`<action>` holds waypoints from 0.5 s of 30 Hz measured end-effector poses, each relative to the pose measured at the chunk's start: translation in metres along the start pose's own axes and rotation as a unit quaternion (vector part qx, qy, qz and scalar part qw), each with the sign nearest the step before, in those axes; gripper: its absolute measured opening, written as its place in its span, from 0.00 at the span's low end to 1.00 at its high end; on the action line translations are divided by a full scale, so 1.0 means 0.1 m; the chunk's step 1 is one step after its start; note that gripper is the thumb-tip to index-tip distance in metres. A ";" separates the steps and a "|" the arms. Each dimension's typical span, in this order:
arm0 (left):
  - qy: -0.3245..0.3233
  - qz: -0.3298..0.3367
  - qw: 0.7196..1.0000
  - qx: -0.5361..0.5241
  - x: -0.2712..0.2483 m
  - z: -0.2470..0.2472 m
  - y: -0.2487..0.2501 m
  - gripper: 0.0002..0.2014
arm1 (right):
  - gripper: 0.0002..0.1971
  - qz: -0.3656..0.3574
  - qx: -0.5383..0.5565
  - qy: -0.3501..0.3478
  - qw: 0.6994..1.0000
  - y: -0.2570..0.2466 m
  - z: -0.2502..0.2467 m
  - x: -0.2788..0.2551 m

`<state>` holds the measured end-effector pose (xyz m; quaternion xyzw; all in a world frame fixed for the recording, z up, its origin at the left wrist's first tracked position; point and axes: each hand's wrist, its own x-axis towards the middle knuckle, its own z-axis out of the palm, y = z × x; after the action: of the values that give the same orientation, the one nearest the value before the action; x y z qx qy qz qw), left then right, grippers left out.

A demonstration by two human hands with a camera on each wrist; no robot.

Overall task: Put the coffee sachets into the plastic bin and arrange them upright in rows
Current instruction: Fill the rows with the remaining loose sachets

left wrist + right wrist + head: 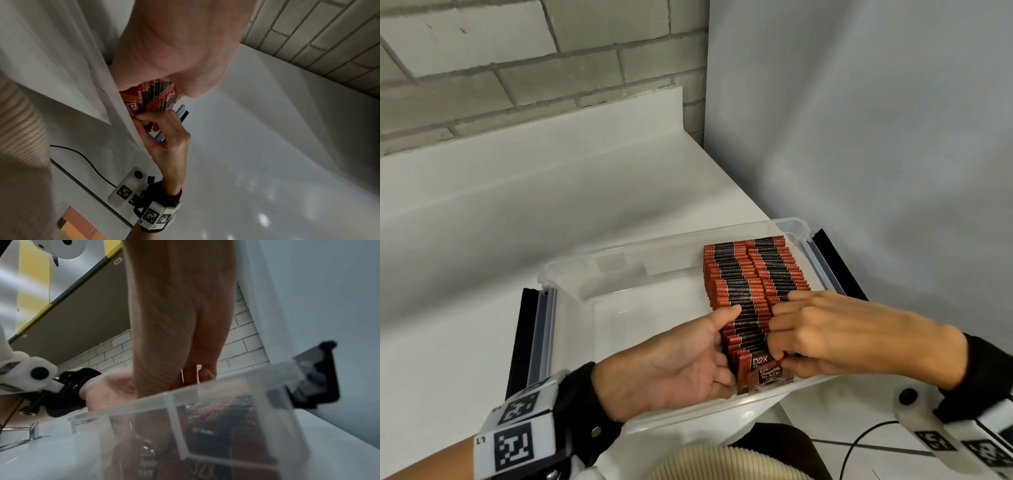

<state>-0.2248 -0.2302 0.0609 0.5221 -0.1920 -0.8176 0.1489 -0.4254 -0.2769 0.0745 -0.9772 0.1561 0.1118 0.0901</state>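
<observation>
A clear plastic bin (654, 246) sits on the white counter. Two rows of red-and-black coffee sachets (743, 274) stand upright along its right side. My left hand (729, 342) cups the left row's near end, with the thumb over the sachet tops and the fingers curled low at the front. My right hand (779, 356) is curled over the near end of the rows and pinches the front sachets, one of which leans forward. The left wrist view shows the sachets (158, 95) between my left thumb and fingers, with my right hand (146, 121) gripping below them. The right wrist view looks through the bin wall (226, 386).
The bin's left half (637, 308) holds no sachets. A black rail (524, 335) lies along the bin's left side and another (835, 260) along its right. A grey panel (859, 137) rises close on the right, and a brick wall stands behind. A black cable (859, 442) runs nearby.
</observation>
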 end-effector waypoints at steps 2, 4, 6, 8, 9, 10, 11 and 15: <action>0.004 0.001 1.000 -0.008 -0.01 0.00 0.00 0.28 | 0.07 0.005 -0.012 0.007 1.000 -0.01 0.02 0.01; -0.001 0.002 1.000 -0.014 -0.04 0.01 0.02 0.28 | 0.06 0.014 -0.003 0.004 1.000 0.00 0.02 0.02; -0.008 0.000 1.000 -0.013 -0.05 0.01 0.00 0.27 | 0.04 0.027 0.040 -0.005 0.999 0.02 -0.02 0.00; -0.010 0.001 1.000 -0.006 -0.06 0.00 -0.01 0.28 | 0.04 0.062 0.108 -0.022 0.992 0.06 -0.13 -0.10; -0.013 0.003 1.000 0.000 -0.05 -0.02 -0.01 0.28 | 0.04 0.077 0.136 -0.022 0.987 0.08 -0.18 -0.18; -0.017 0.003 1.000 0.005 -0.06 -0.03 -0.01 0.29 | 0.04 0.087 0.149 -0.014 0.985 0.09 -0.23 -0.27; -0.022 0.003 1.000 0.007 -0.06 -0.04 -0.01 0.29 | 0.04 0.093 0.150 -0.001 0.984 0.11 -0.26 -0.35; -0.011 0.010 0.999 0.032 -0.09 0.00 -0.01 0.20 | 0.03 0.095 0.122 0.016 0.988 0.13 -0.24 -0.51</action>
<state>-0.2209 -0.2258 0.0678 0.5154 -0.2250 -0.8153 0.1379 -0.4722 -0.2796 0.1080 -0.9412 0.2626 0.0839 0.1954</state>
